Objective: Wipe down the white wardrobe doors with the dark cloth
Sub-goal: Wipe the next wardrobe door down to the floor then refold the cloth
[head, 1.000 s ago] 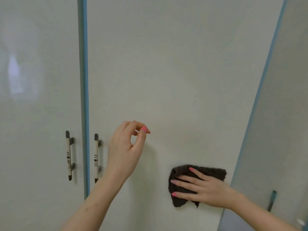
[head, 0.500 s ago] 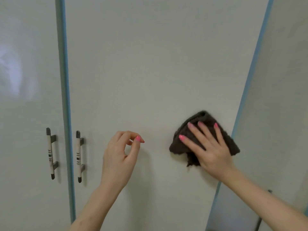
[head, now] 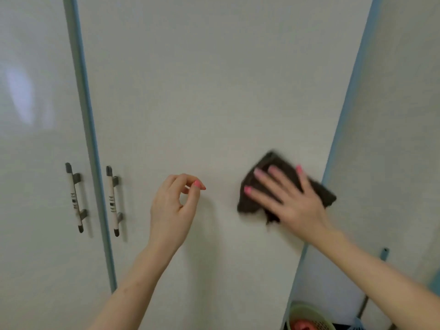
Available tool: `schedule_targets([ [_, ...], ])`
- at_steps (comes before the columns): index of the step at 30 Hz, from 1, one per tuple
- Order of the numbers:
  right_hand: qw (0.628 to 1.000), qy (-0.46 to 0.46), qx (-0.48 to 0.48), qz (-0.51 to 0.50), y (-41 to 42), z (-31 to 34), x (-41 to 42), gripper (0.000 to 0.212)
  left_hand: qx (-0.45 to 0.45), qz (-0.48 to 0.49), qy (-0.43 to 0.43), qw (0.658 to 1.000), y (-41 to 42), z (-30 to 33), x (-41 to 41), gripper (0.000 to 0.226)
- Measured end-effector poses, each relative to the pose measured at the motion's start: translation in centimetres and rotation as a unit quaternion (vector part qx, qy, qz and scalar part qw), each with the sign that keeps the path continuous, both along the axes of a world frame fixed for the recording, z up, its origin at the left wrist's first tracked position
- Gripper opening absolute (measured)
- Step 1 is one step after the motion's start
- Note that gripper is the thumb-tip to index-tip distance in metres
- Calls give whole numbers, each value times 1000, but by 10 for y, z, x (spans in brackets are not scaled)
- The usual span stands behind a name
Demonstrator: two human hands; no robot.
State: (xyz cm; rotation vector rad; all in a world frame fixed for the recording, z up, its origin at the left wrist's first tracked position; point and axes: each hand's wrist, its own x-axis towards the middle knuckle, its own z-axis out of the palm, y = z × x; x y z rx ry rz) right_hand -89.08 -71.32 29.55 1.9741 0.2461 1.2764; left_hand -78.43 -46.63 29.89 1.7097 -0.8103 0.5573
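Wiping stroke in progress on the middle door (head: 214, 91) of a white wardrobe. Dark cloth (head: 283, 186) now near the door's right edge at about handle height, higher than a second ago, when it lay lower on the same panel; little further shift over the last half second. Probable meaning: lower right portion of the panel covered in upward passes, upper part and neighbouring doors yet to be done.

Right hand (head: 292, 201): fingers spread and nearly straight, palm flat, pressing the cloth against the door; cloth corners showing beyond the fingers above, left and right. Slight blur around cloth and fingertips, consistent with motion.

Left hand (head: 173, 206): raised just in front of the same door, left of the cloth and apart from it; fingers loosely curled, thumb tip close to the index fingertip, nothing visible between them. Contact with the door surface not determinable. Pose matching that of a second ago.

Left door (head: 35, 163) beyond a blue-grey strip; one bar handle (head: 75, 197) on it, a second handle (head: 113, 200) on the middle door. Right door (head: 392, 139) standing ajar, with a green basket (head: 309, 316) visible at the bottom of the gap.
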Motion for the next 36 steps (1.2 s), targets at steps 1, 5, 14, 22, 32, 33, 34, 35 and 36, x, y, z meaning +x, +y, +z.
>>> schedule_targets([
  [1, 998, -50, 45, 7, 6, 19, 6, 47, -2, 0, 5, 1000, 0, -2, 0, 25],
  [5, 985, -104, 132, 30, 31, 14, 29, 53, -13, 8, 20, 1000, 11, -13, 4, 24],
  [14, 934, 300, -181, -73, 40, -178, 29, 70, -18, 39, 58, 997, 51, -25, 22, 19],
  [22, 993, 96, 10, 66, 93, -25, 76, 47, -45, 32, 70, 996, 71, -29, 36, 20],
  [32, 981, 178, -63, 33, 147, -97, 124, 55, -33, 45, 77, 995, 101, -40, 56, 18],
  [33, 973, 210, -97, 25, 146, -110, 125, 56, -37, 42, 83, 995, 103, -40, 56, 18],
  [34, 965, 234, -117, 16, 146, -116, 125, 56, -40, 40, 88, 994, 105, -39, 56, 18],
  [35, 959, 252, -127, 7, 147, -118, 125, 55, -42, 39, 93, 994, 108, -38, 56, 18],
  [36, 956, 263, -133, 3, 148, -114, 125, 54, -43, 39, 98, 994, 111, -38, 57, 18],
])
